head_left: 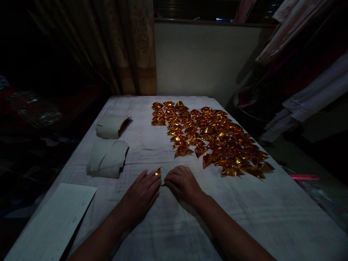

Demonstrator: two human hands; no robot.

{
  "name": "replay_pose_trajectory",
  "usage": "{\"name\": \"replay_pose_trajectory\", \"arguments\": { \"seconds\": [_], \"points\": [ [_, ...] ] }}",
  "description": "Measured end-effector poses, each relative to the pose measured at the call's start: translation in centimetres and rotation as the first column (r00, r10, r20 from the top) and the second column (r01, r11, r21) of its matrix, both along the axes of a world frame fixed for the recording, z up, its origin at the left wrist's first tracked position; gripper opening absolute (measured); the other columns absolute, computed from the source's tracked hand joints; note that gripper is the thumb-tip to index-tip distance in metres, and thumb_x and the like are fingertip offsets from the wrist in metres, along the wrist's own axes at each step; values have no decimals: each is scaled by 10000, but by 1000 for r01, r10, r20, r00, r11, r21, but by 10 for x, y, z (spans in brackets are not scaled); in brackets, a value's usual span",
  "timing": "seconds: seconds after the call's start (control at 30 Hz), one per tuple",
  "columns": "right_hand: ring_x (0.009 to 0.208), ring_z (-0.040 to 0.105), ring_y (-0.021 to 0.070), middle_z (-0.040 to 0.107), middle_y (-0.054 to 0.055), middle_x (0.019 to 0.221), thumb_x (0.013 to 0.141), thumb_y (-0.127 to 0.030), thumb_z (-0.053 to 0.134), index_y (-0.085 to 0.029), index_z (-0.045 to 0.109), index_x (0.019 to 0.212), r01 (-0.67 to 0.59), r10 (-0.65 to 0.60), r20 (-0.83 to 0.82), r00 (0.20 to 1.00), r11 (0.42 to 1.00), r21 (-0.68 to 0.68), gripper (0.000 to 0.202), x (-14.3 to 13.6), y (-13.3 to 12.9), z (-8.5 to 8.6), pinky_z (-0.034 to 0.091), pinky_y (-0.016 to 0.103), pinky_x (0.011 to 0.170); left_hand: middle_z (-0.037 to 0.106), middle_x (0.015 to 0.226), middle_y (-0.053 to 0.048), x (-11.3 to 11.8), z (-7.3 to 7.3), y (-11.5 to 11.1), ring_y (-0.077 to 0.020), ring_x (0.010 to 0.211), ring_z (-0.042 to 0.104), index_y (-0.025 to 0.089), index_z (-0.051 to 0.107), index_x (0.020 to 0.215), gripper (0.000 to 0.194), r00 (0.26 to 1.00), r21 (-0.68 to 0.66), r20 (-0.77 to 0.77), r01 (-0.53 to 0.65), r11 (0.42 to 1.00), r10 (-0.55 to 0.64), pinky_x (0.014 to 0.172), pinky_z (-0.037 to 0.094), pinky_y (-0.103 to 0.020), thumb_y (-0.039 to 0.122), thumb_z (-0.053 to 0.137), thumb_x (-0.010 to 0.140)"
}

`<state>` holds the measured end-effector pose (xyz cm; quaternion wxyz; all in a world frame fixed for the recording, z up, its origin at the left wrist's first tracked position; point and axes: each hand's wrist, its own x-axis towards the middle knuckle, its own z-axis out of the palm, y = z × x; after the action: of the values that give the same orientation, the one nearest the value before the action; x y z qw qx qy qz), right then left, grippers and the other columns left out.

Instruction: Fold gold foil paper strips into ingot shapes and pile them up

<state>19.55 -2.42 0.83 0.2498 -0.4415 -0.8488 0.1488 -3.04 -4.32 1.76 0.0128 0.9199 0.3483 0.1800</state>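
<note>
Near the middle of the cloth-covered worktop (pixel 148 145), between my two hands, is a small foil piece (pixel 158 171), its shiny gold tip showing above my left fingers and a pale edge in the gap to the right. My left hand (pixel 144 190) lies low with its fingers close together and only slightly bent, covering most of the piece; I cannot tell whether they grip it or just press on it. My right hand (pixel 183 183) is curled nearly closed, its fingertips pinching that pale edge.

Beyond my right hand, folded gold foil shapes (pixel 208 131) spread over the far right part of the worktop, in loose rows on their left side and crowded together toward the right edge. To the left are two curved, pale paper stacks, the farther stack (pixel 110 127) just behind the nearer stack (pixel 106 159). A flat white sheet (pixel 54 221) lies at the near left corner. Past the far edge, a patterned curtain (pixel 133 54) hangs beside a plain wall (pixel 201 58).
</note>
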Motion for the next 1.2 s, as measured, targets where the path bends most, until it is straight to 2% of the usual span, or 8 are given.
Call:
{"name": "replay_pose_trajectory", "arguments": {
  "seconds": [0.17,0.33,0.43,0.77,1.07,1.2],
  "points": [
    [930,575,192,709,23,946,898,-228,678,-235,717,898,45,-51,-63,997,995,-93,39,0,6,0,355,353,837,557,1457,-88,-6,-6,-7,-233,1396,447,185,460,1441,436,996,9,-92,15,1000,-14,1182,323,-457,209,415,1008],
    [921,566,184,686,4,914,859,-219,735,-232,700,841,104,-113,-47,993,981,-163,41,-7,8,7,332,339,823,523,1487,-118,-10,-9,-7,-222,1421,419,153,419,1460,441,996,24,-82,29,999,-27,1188,310,-464,225,390,1026],
    [913,559,186,674,2,890,849,-235,752,-229,687,816,135,-139,-12,990,977,-167,72,-10,9,9,323,330,810,516,1491,-130,-10,-9,-7,-231,1427,412,135,405,1462,445,997,31,-75,23,999,-20,1185,313,-479,237,390,1030],
    [901,554,193,642,3,843,858,-256,732,-227,658,789,198,-197,21,980,970,-140,106,-15,10,4,322,334,794,481,1522,-112,-9,-6,-7,-226,1447,382,203,325,1519,494,997,-40,-72,10,999,-13,1197,276,-498,237,382,1029],
    [893,558,195,641,6,848,827,-259,768,-220,660,795,201,-197,36,980,963,-179,119,-15,13,8,316,323,777,522,1489,-90,-7,-4,-8,-229,1429,400,239,478,1418,409,995,-45,-97,8,999,-12,1195,239,-508,203,411,1015],
    [882,560,192,630,2,843,814,-292,785,-222,650,794,205,-201,42,979,963,-177,153,-16,16,9,316,317,763,526,1482,-96,-6,-4,-8,-228,1418,412,233,497,1397,393,995,-40,-103,2,999,-7,1192,238,-509,206,389,1020]
  ]
}}
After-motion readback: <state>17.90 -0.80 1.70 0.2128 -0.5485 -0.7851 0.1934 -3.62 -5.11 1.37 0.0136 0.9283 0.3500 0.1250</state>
